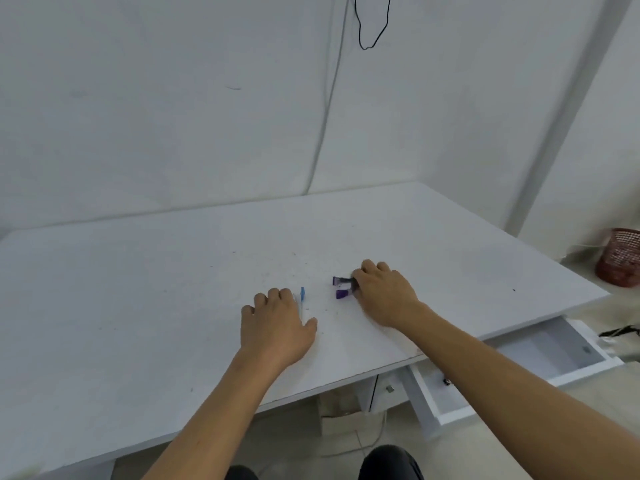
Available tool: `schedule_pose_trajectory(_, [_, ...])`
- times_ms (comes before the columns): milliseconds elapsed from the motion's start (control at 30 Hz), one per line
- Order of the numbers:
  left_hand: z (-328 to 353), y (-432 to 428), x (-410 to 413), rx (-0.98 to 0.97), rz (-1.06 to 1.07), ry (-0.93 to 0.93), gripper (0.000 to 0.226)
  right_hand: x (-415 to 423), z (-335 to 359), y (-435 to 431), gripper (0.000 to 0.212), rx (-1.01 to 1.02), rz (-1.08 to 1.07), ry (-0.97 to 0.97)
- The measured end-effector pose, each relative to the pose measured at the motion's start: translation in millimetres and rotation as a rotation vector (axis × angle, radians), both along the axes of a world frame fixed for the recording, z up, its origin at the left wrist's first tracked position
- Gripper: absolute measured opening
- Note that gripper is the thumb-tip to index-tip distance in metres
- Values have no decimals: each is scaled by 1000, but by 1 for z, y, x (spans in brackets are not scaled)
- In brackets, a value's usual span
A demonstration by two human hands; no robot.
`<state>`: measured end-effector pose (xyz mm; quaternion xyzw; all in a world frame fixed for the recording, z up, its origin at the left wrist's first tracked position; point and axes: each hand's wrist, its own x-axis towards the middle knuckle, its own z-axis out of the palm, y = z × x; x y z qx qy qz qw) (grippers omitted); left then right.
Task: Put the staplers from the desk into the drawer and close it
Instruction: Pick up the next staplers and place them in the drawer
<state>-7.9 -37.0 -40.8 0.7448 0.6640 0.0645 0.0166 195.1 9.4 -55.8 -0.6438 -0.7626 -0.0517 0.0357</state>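
Head view looks down on a wide white laminate desk (138, 289) with both bare hands laid on it. The left hand (277, 323) covers a small blue plastic stapler (302, 294), of which only a thin strip shows past the knuckles; its fingers curl over it, but whether they have clamped it I cannot tell. That strip runs roughly away from the person, so the blue stapler's long axis seems to lie front to back, though which end is its nose is hidden.

The right hand (384, 292) has its fingertips on the near end of a small purple plastic stapler with a dark metal arm (342, 286). This one lies just left of the hand, hinged open, its two limbs pointing leftward toward the other hand, long axis across the desk. The fingers pinch its right end, seemingly a grasp in the making.

The white open drawer (568, 351) hangs out under the desk's right front edge, well apart from both staplers and on the right hand's side. So the right hand is likely the nearer carrier; each stapler must travel rightward and down past the desk edge.
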Motion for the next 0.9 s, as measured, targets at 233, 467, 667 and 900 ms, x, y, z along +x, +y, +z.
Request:
schedule_pose_trajectory(233, [-5,6,31,86,-84,44,37,22,18,-38,32,-335,-164,390])
schedule_pose_trajectory(467, [-10,1,58,-72,-116,-247,31,72,38,-81,27,-567,-187,1773])
schedule_pose_trajectory(667, [7,-25,107,-394,-240,-655,20,143,48,-132,42,-609,-190,1853])
schedule_pose_trajectory(900, [12,-65,184,-607,-401,-821,37,224,40,-187,34,-386,-441,1166])
